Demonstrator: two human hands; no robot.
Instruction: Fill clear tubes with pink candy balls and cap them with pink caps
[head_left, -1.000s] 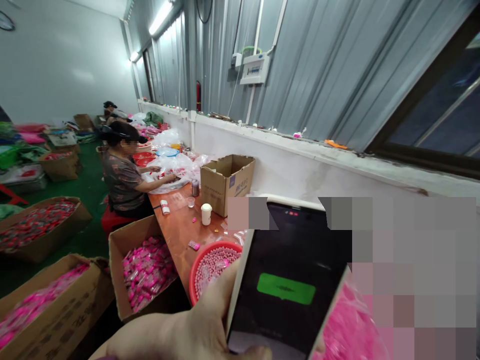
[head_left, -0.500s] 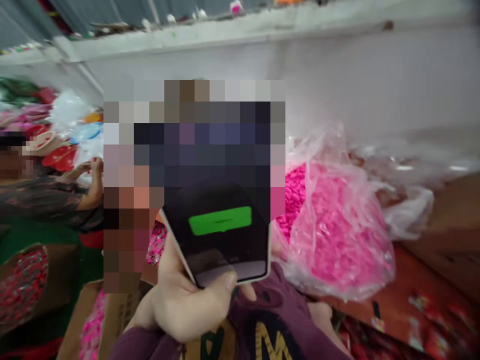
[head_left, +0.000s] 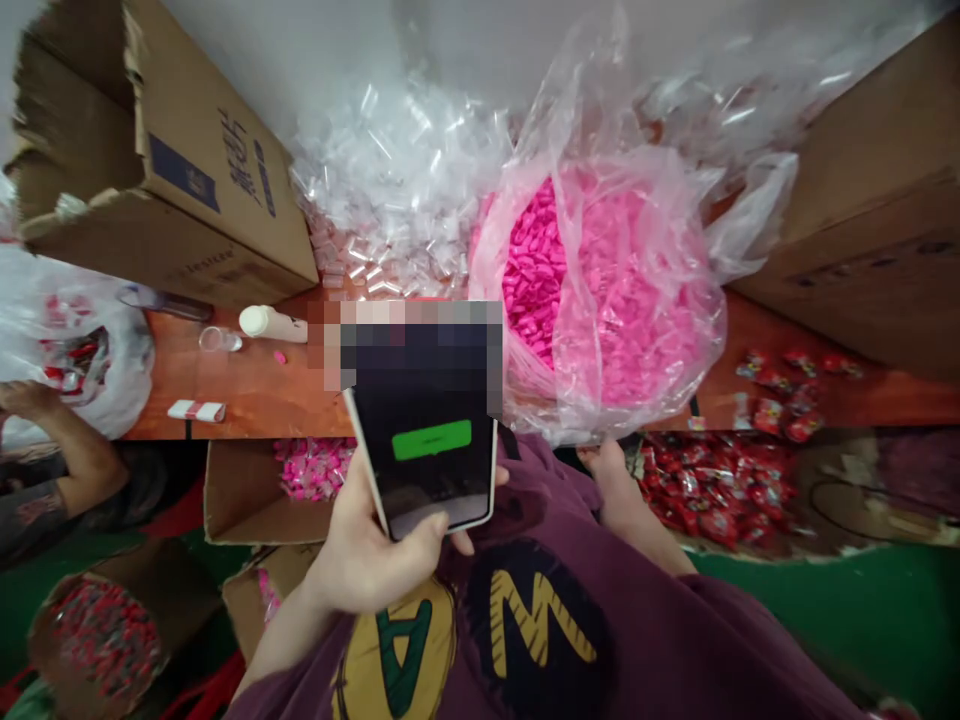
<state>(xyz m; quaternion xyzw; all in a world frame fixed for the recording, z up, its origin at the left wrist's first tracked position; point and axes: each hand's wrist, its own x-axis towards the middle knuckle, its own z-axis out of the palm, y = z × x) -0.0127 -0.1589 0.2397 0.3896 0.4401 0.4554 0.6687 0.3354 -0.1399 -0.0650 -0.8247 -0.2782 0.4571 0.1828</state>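
My left hand [head_left: 369,548] is wrapped round a phone [head_left: 433,455] with a dark screen and a green bar on it, held over my lap in front of the table's edge. My right hand [head_left: 609,470] reaches under the clear plastic bag of pink pieces [head_left: 600,290]; its fingers are hidden behind the bag. My purple shirt with yellow letters [head_left: 540,610] fills the lower middle.
An orange table [head_left: 255,390] carries a cardboard box [head_left: 172,180], a heap of clear small bags [head_left: 382,200], a white bottle [head_left: 271,323] and a small cup [head_left: 219,340]. Boxes of pink [head_left: 311,466] and red packets [head_left: 697,490] sit below. Another person's arm [head_left: 67,450] is at left.
The view has swung down from the room to the table and my lap. The phone stays in my left hand, now smaller and lower in view. My right hand has come into sight.
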